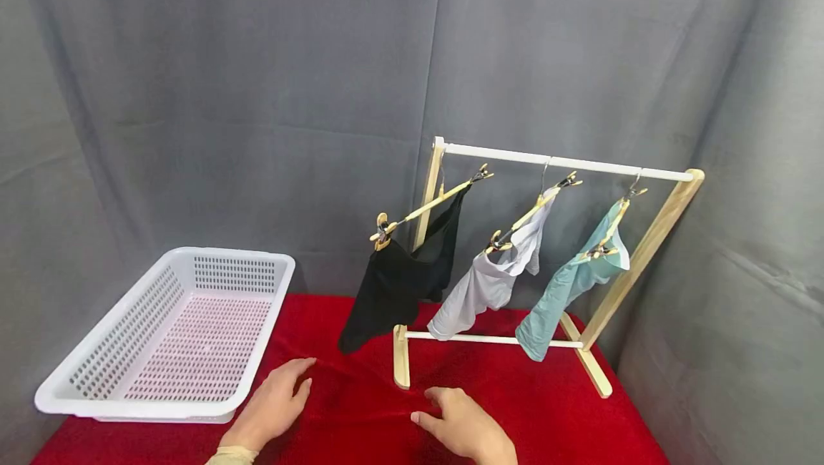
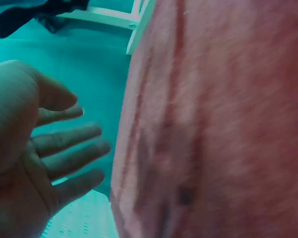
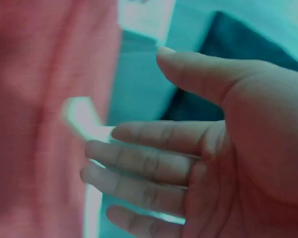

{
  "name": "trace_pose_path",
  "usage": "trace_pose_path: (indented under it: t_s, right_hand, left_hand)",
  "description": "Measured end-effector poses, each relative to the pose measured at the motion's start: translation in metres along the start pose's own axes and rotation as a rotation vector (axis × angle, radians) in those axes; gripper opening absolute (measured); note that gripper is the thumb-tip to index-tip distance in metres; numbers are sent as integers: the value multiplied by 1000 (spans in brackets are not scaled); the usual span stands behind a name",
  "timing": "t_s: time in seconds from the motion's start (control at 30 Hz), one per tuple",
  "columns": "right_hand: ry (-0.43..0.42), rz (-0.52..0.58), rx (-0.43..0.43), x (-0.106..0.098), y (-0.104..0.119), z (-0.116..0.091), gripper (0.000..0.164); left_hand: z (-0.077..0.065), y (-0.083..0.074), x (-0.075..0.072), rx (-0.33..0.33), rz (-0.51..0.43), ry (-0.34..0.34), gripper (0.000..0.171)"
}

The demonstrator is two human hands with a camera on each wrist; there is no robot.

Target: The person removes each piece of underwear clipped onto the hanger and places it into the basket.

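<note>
My left hand (image 1: 273, 402) hovers over or near the red cloth beside the basket's right side, its fingers loosely extended and holding nothing. In the left wrist view its fingers (image 2: 72, 144) are spread. The right hand (image 1: 465, 426) is in front of the rack's left foot, with nothing in its grasp; its fingers (image 3: 149, 163) look straight in the right wrist view. Three small garments hang by clip hangers from a rack (image 1: 566, 162): a black one (image 1: 402, 282) on the left, a light grey-white one (image 1: 483, 282) in the middle and a light teal one (image 1: 560, 300) on the right.
A white perforated laundry basket (image 1: 199, 347) stands at the left with nothing visible inside. Red cloth (image 1: 360, 422) covers the table. Grey curtains (image 1: 257, 93) hang behind and at both sides. The rack's wooden feet (image 1: 400, 358) rest on the cloth.
</note>
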State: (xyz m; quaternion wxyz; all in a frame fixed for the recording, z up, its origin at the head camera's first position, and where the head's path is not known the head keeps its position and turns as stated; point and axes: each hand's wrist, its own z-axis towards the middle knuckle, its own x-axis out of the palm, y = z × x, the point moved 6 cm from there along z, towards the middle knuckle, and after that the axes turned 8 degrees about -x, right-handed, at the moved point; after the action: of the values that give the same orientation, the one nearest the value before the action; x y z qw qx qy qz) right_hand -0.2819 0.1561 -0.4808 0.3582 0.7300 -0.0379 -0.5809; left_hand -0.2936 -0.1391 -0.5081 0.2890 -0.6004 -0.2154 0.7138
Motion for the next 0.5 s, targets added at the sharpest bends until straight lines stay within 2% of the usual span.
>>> trace_pose_path:
  t_s: [0.07, 0.17, 0.3, 0.43, 0.5]
  right_hand:
    - [-20, 25, -53, -16, 16, -3, 46]
    - [-144, -4, -192, -45, 47, -4, 33]
    - [-422, 28, -446, -85, 91, -4, 15]
    - [-716, 63, -679, -115, 128, 0, 18]
    - [-825, 56, -734, -126, 143, 4, 24]
  left_hand:
    - [5, -1, -5, 4, -36, -5, 31]
    - [14, -8, -10, 20, -69, -4, 26]
    - [27, -24, -13, 42, -88, -7, 23]
    - [40, -39, -12, 57, -107, -16, 21]
    - [48, -43, -10, 63, -131, -11, 20]
